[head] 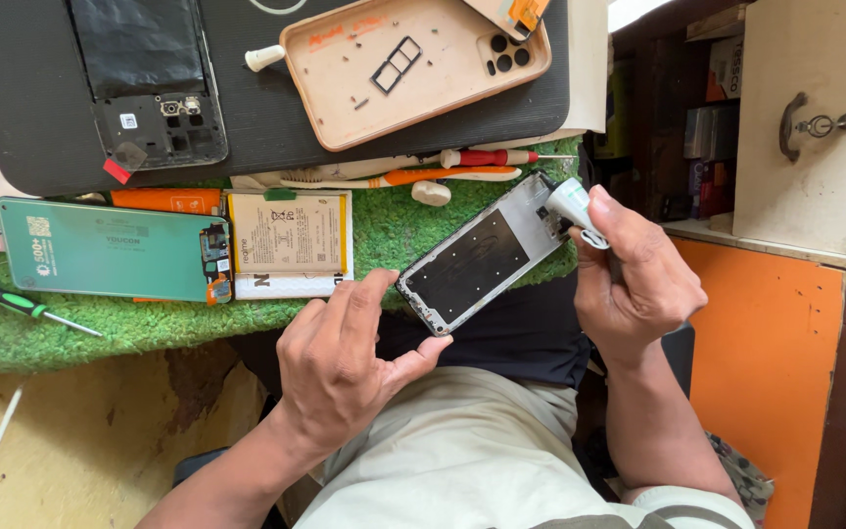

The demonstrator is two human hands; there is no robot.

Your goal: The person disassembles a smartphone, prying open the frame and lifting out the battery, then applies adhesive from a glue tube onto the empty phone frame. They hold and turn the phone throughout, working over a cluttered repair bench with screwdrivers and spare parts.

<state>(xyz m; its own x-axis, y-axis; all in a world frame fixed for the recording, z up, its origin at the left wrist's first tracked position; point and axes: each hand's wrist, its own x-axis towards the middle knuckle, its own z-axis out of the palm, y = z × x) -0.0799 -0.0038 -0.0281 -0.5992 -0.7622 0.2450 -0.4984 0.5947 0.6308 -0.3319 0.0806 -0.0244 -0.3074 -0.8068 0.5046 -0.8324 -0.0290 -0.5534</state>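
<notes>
The left hand (340,358) pinches the lower end of a bare, grey-rimmed phone frame with a dark rectangular inner panel (477,257), thumb under its bottom corner and fingers curled over its near edge, so the frame juts up and to the right from the grip, tilted above the person's lap at the edge of the green artificial-grass mat (149,328). The right hand (638,279) is closed around a small white tube with a pale cap (575,208), whose tip meets the upper corner of the frame. Just beyond the frame lie a red-handled screwdriver (492,157) and an orange-and-white toothbrush (413,177), side by side on the mat. To the left sit a flat white phone battery with a yellow edge (289,245) and, beside it, a teal phone back cover (110,250). Farther off, on a dark grey work pad (257,108), rest a peach-coloured phone case holding small parts (413,69) and an opened black phone body with exposed circuitry (154,83). A green-handled screwdriver (12,302) lies at the far left.
</notes>
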